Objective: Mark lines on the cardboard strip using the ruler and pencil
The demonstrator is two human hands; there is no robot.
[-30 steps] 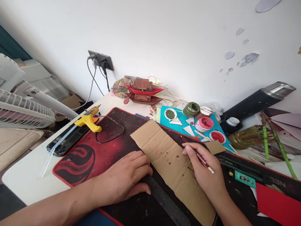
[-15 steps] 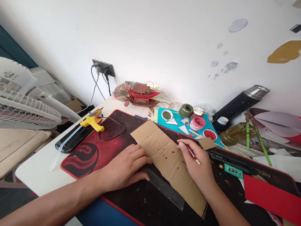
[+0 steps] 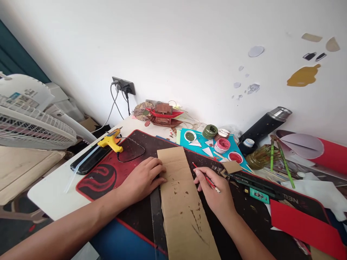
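— Hands first: what do they hold?

— Left hand [image 3: 142, 180] lies palm down with loose, spread fingers, gripping nothing. Its fingertips press on the left edge of the cardboard strip [image 3: 181, 202] and on the top of the dark ruler [image 3: 156, 213] that runs alongside that edge. Right hand [image 3: 214, 195] is closed around a thin red paintbrush [image 3: 206, 177], held like a pen, and rests at the strip's right edge.

— So where does the cardboard sit against them?

— Between the two hands. It is a long brown strip, speckled with dark stains, running from near the person up toward the wall, flat on the black and red desk mat [image 3: 108, 173]. The ruler touches its left side.

— And further out?

— Just beyond the right hand lies a small cardboard scrap [image 3: 231, 167], with a black cutter [image 3: 255, 182] beside it. Behind that, on a teal sheet [image 3: 199, 139], stand open paint pots: a green pot [image 3: 210, 130], a pink pot [image 3: 222, 145] and a red lid [image 3: 235, 157]. A black flask [image 3: 264, 124] lies near the wall. Left of the mat rest a yellow glue gun [image 3: 110, 141] and a phone [image 3: 88, 161]. A small model boat [image 3: 162, 112] stands against the wall, and a white fan [image 3: 29, 122] is at far left.
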